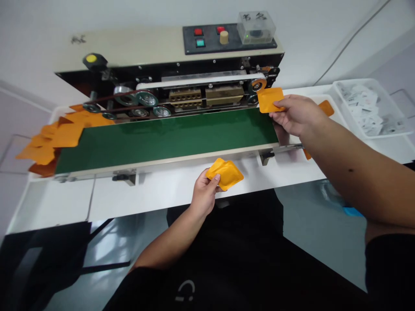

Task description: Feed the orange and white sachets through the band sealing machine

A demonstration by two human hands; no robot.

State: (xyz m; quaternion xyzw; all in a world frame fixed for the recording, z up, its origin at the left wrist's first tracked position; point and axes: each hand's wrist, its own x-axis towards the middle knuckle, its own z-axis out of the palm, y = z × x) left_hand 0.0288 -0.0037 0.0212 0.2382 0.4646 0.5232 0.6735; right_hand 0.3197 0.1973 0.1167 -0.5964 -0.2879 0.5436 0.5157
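Note:
My right hand pinches a flat orange pouch at the right end of the sealing machine, with the pouch's edge at the rollers by the green conveyor belt. My left hand grips a second, puffed orange pouch just in front of the belt, above the white table edge. Both hands are closed on their pouches.
A heap of orange pouches lies at the belt's left end. More orange pouches show behind my right wrist. A clear bin of small white packets stands at the far right. The machine's control panel has red and green buttons.

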